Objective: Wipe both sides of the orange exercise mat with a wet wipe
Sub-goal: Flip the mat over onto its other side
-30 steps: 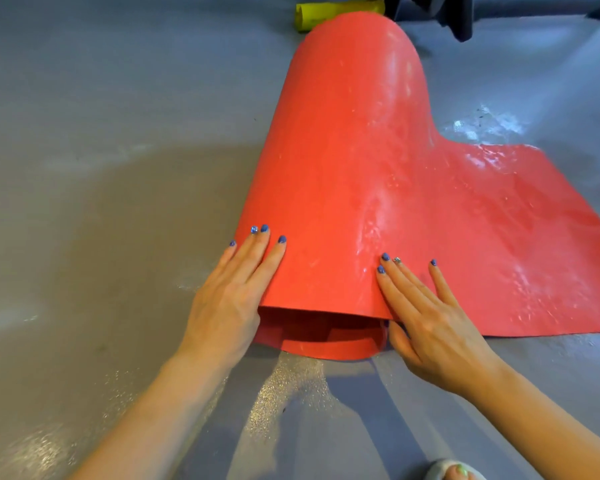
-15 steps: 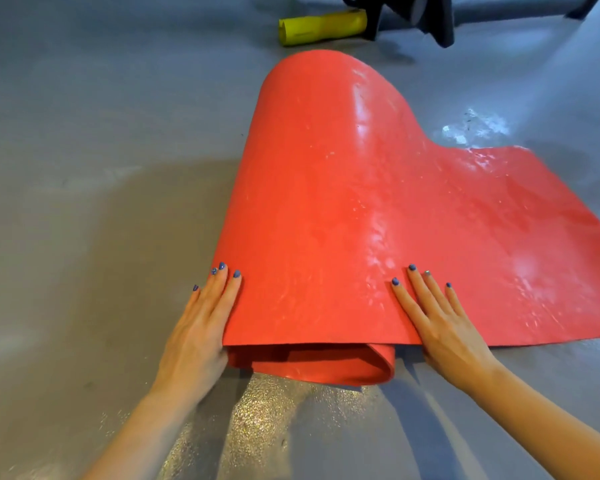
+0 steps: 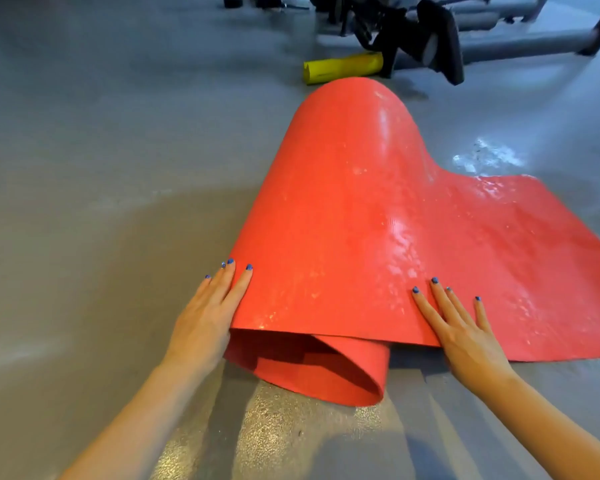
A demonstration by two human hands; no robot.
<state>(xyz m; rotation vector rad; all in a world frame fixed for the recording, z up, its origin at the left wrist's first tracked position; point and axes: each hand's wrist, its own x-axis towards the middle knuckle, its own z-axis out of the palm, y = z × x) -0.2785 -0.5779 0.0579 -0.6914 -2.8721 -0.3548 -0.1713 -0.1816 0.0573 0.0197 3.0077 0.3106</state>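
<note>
Lower centre of frame: the orange rubbery exercise mat [image 3: 378, 237] lies on the grey speckled floor [image 3: 84, 168], loosely curled into an open tube at its near end, its right part spread flat toward the right edge. Left hand [image 3: 205, 327] rests flat against the curl's left side, fingers straight, nothing gripped. Right hand [image 3: 465, 334] presses flat on the mat's near edge where curl meets flat sheet, fingers spread, nothing pinched.

Change over the last second: half a second ago the roll sat squashed low under both palms; now it has sprung up taller and the tube mouth gapes wider. The view has also tipped up, bringing the yellow foam roller [image 3: 343, 67] and dark gym equipment [image 3: 423, 39] at top into frame.

Mat surface shines wet, as does a floor patch at right, so wiping looks at least partly done. No wet wipe visible anywhere. My guess is the mat is being rolled or turned over; can't tell which.
</note>
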